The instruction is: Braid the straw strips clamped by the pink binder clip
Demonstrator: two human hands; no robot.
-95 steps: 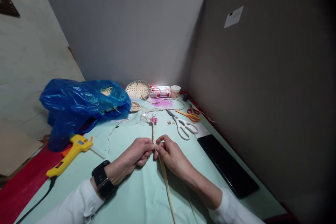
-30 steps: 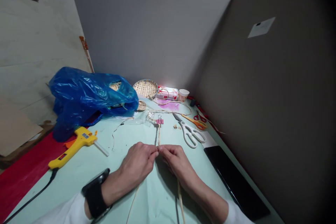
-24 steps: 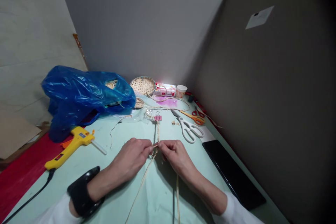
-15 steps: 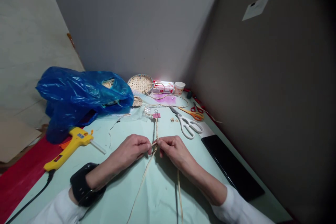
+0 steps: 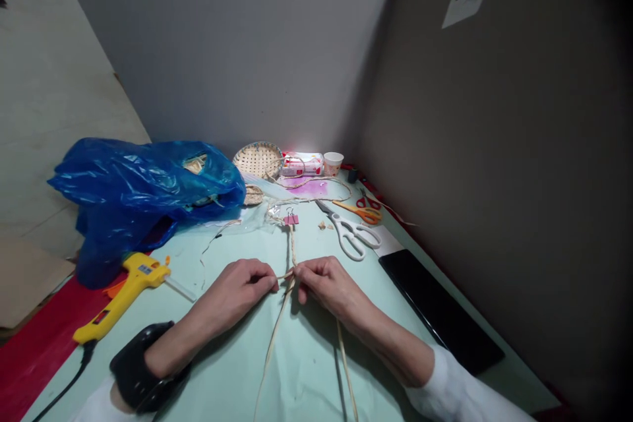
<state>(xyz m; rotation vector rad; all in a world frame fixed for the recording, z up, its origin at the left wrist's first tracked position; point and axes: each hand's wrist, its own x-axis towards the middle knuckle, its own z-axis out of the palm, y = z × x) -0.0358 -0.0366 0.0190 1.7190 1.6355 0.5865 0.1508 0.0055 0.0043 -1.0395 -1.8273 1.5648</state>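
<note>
Near the middle of the pale green tabletop (image 5: 222, 376): a thin, straw-coloured braid (image 5: 293, 247) is gripped by a pink metal binder clip (image 5: 291, 219) and is stretched from there toward the two hands.
Left hand (image 5: 240, 290): a narrow, straw-coloured strand (image 5: 283, 276) is pinched between thumb and fingers and is held out sideways from the braid; a wide black wristband (image 5: 146, 369) is worn on that arm.
Right hand (image 5: 329, 282): the near part of the braid is pinched between thumb and forefinger.
Loose lengths: one pale, thin strip (image 5: 271, 343) is seen trailing between the hands, and another pale strip (image 5: 347, 369) below the right wrist.
Scissors side: white-handled metal scissors (image 5: 357, 237) are laid just beside orange-handled scissors (image 5: 366, 213); near the right forearm, a flat black rectangular slab (image 5: 440, 310) is placed.
Glue-gun side: a yellow plastic glue gun (image 5: 116, 300) is laid near a crumpled, shiny blue plastic bag (image 5: 148, 181).
Grey wall: a round, pale woven basket (image 5: 257, 161) and a small patterned paper cup (image 5: 333, 163) are set before it.
</note>
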